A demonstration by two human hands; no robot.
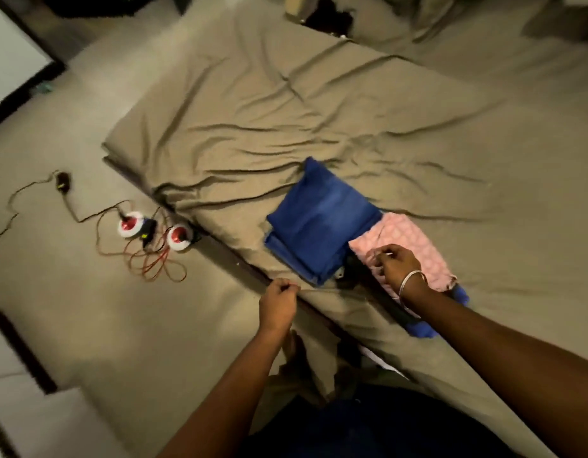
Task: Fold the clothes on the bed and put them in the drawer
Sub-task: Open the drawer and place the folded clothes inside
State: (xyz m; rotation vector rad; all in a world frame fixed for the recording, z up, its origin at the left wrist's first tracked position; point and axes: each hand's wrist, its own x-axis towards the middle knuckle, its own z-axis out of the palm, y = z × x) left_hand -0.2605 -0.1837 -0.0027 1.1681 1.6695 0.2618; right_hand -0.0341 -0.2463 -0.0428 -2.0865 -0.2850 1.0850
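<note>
A folded blue garment (319, 223) lies near the front edge of the bed (286, 110). Just right of it lies a folded pink patterned garment (408, 239), on top of dark and blue cloth (421, 328) that shows under my right forearm. My right hand (396, 262), with a bangle on the wrist, rests on the pink garment's near-left corner with fingers curled, pinching its edge. My left hand (279, 300) hovers at the bed's edge, left of the blue garment, fingers curled into a loose fist with nothing seen in it. No drawer is in view.
The bed's sheet is wrinkled and olive-brown. On the floor to the left lie two red-and-white cable reels (131, 224) (179, 238), tangled red and black cords (154, 262) and a small dark adapter (62, 181). White furniture edges (15, 61) stand at far left.
</note>
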